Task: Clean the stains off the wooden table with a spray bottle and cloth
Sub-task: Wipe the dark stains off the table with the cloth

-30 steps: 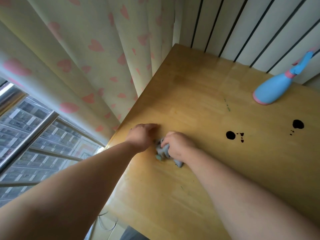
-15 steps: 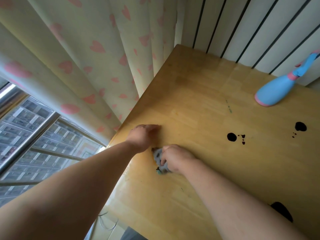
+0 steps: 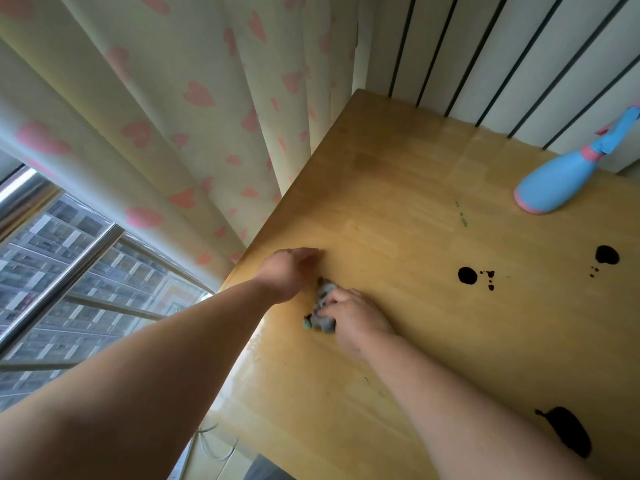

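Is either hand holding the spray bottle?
No: spray bottle stands by the wall, right hand grips the cloth, left hand rests on the table.

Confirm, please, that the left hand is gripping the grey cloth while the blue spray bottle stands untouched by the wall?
Not quite: the head view shows the right hand gripping the grey cloth, while the left hand rests beside it. The blue spray bottle does stand untouched by the wall.

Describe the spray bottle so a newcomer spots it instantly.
Start at the wooden table against the white slatted wall. At its far right, by that wall, stands the spray bottle. It alone is light blue with pink base and collar, beyond the black stains.
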{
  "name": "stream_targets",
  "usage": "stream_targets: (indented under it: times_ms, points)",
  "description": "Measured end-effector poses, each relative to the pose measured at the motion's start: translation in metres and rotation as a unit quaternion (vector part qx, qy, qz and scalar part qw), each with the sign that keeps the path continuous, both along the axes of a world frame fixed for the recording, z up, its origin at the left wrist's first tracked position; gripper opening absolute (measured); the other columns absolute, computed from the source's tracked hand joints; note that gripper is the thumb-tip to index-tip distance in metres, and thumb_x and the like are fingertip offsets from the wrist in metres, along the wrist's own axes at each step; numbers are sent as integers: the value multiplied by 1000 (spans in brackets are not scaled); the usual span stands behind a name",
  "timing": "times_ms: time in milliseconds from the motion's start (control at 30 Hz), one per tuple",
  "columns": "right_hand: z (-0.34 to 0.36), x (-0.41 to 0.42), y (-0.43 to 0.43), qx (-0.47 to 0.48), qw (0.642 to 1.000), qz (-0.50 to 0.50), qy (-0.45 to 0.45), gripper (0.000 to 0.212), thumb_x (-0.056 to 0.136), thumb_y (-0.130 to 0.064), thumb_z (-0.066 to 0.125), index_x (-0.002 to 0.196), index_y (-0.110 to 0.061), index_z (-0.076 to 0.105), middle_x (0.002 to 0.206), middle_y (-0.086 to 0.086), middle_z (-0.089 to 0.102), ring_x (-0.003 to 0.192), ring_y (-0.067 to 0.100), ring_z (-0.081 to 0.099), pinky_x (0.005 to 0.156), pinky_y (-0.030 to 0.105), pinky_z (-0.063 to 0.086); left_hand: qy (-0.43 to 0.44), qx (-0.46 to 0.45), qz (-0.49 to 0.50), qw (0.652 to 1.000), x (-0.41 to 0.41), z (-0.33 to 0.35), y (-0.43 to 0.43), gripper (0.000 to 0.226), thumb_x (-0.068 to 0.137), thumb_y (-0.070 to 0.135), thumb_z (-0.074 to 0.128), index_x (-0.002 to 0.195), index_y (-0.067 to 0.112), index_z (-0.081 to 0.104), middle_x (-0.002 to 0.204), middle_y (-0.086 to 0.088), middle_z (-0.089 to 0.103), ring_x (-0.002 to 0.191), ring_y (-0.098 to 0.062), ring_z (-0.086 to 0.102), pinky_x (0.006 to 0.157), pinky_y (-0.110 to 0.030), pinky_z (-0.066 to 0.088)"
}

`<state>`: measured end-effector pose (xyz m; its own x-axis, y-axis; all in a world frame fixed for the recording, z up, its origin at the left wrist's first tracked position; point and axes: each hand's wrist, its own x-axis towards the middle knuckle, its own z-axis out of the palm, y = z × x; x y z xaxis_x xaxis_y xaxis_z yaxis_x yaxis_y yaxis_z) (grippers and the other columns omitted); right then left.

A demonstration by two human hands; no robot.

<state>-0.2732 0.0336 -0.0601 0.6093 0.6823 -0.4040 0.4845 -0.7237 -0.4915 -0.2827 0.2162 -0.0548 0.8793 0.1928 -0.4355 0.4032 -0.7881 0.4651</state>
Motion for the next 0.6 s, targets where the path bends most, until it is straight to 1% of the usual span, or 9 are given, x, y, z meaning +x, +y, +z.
stream_targets:
  times_ms: [67,133,200,267,333,400,500,533,600]
  points:
    - [-4,7,-9,-16,999,-37,35,28,89,-12,61,112,-24,69,114,-8,46,114,16,48,92,16,35,-4,5,2,1000,-1,2,-1,70,84,0,37,146,32,45,148,5,48,137,-22,40,110,-33,36]
    - [-5,18,-13,-18,983,-165,74,18,82,-10,64,94,-23,69,106,-6,53,99,18,57,79,18,42,-1,4,5,1000,-1,0,-2,75,80,-3,36,145,34,45,147,6,49,137,-20,40,110,-32,37]
    - [-7,24,-13,55,940,-320,105,11,81,-7,63,84,-18,66,95,0,60,83,19,59,67,21,44,1,-4,17,1000,-1,-1,-1,78,78,-4,35,144,36,45,147,7,49,137,-19,41,110,-32,38]
    - [-7,31,-13,102,922,-368,66,20,81,-3,59,92,-17,67,104,3,61,86,19,57,76,21,45,-2,-9,26,1000,-1,-1,-2,78,77,-4,36,143,37,46,146,7,50,136,-18,42,108,-30,39]
    - [-8,30,-9,111,933,-341,43,30,80,-6,55,104,-19,68,120,7,59,94,20,54,86,27,44,-3,-22,40,999,0,0,-2,77,79,-4,37,143,37,47,145,8,50,134,-18,43,105,-27,41]
    - [-11,23,-2,46,972,-232,-4,43,84,-4,52,122,-20,62,131,5,50,110,21,48,97,29,40,-1,-39,59,998,1,-1,-4,70,84,-1,39,141,37,49,145,9,50,132,-16,46,98,-21,40]
    - [-11,11,13,40,986,-147,-74,50,89,-3,45,136,-21,52,147,-7,40,128,23,37,108,23,26,-12,-81,107,991,3,-2,-4,47,93,15,52,135,36,57,139,8,57,122,-15,55,94,-23,46]
    - [-13,8,18,55,989,-111,-82,50,90,-4,42,136,-22,52,148,-11,40,129,23,37,108,22,23,-14,-107,132,985,3,-2,-3,46,92,14,54,133,33,60,135,6,60,119,-15,58,95,-25,47]
    - [-15,3,22,67,995,-36,-67,49,92,-6,41,136,-22,53,148,-13,41,134,20,33,110,19,19,-15,-133,161,978,4,1,0,58,85,-2,46,132,29,61,134,3,61,121,-15,57,99,-25,46]
